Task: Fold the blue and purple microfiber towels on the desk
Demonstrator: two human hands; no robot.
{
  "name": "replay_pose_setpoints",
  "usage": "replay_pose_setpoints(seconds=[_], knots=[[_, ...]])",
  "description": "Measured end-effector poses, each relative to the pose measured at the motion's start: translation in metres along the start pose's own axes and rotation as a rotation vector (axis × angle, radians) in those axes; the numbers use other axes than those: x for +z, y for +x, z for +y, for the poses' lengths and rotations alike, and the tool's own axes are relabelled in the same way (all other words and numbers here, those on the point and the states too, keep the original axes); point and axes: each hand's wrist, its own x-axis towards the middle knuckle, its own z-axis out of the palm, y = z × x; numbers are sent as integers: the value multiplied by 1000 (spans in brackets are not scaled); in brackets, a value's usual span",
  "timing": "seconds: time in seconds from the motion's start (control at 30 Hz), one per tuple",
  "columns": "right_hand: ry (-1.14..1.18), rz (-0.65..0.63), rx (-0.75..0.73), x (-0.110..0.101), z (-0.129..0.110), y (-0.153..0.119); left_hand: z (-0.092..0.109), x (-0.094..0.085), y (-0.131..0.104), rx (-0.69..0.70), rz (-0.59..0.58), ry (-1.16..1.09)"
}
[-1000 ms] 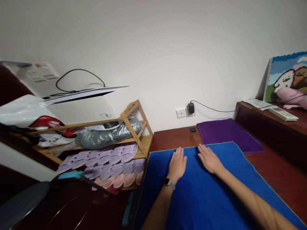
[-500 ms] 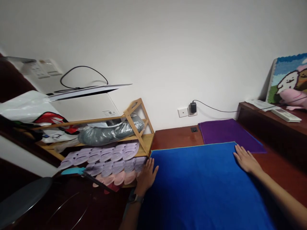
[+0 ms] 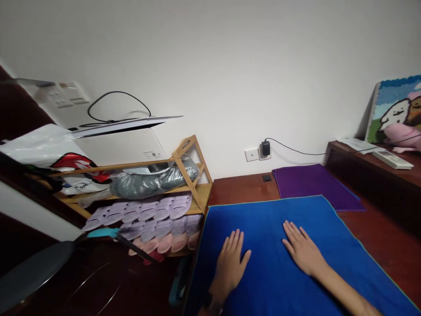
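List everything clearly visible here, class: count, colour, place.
blue cloth: one, blue, on table
purple cloth: one, purple, on table
table: one, brown, centre
adapter: one, black, behind table
ledge: one, brown, right
remote: one, white, on ledge
toy: one, pink, on ledge
picture: one, multicoloured, behind toy
rack: one, tan, left
box: one, white, atop rack
bag: one, mostly white, beside box
bundle: one, grey, on rack
slippers: many, mostly lilac, on rack
rounded object: one, grey, lower left
left hand, right hand: two, bare, on blue cloth

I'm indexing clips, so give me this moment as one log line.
left hand: open, palm down on blue cloth | right hand: likewise, apart from left | purple cloth: by blue cloth's far right corner
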Motion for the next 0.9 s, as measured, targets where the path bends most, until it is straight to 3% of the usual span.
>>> replay_pose_setpoints(seconds=[0.17,0.27,0.33,0.4,0.53,0.63,0.73,0.8,0.9], knots=[[-101,41,295,-18,119,-23,-89,-13,-70,-190,-28,63],[-130,76,436,-30,157,-41,-113,-16,-114,-264,-57,86],[-130,130,407,-34,149,-51,-109,-16,-130,-245,-35,116],[-98,174,288,-35,114,-60,-90,-18,-130,-187,19,143],[35,101,13,-26,18,-74,-15,-34,-83,21,68,75],[70,45,-88,-18,-19,-81,32,-41,-47,139,-6,-4],[35,54,-51,-15,-5,-91,33,-37,-42,163,-49,-13],[7,73,20,-17,29,-103,9,-31,-58,124,-43,12],[-12,86,103,-19,98,-130,-39,-29,-100,30,-25,63]])
